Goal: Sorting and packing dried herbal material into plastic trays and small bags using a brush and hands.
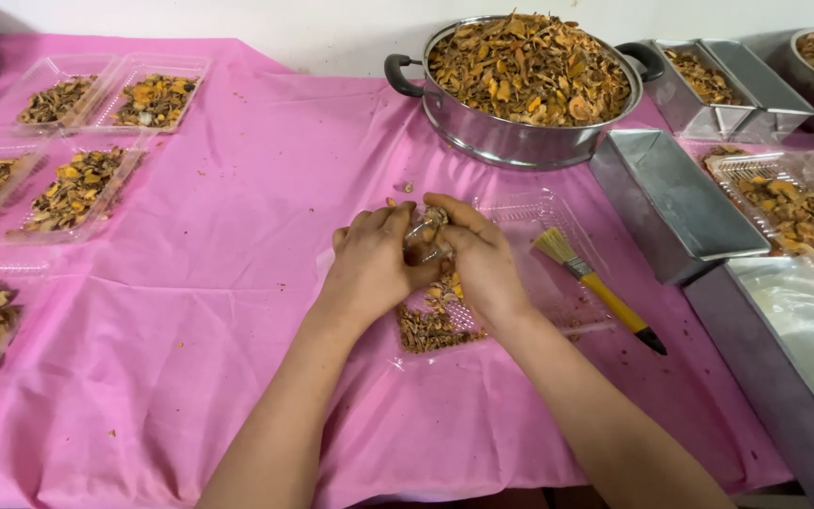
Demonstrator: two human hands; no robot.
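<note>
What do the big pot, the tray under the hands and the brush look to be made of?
Pot: polished metal, probably stainless steel, mirror-like wall; dark handles, likely plastic. Tray: thin clear plastic, the pink cloth shows through. Brush: pale bristles, metal ferrule, glossy yellow handle with black tip; wood or plastic, cannot tell.

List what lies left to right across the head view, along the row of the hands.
Filled trays → left hand → right hand → brush → empty metal tin → tray of chips.

Shiny metal pot (511,137); matt pink cloth (237,283).
</note>
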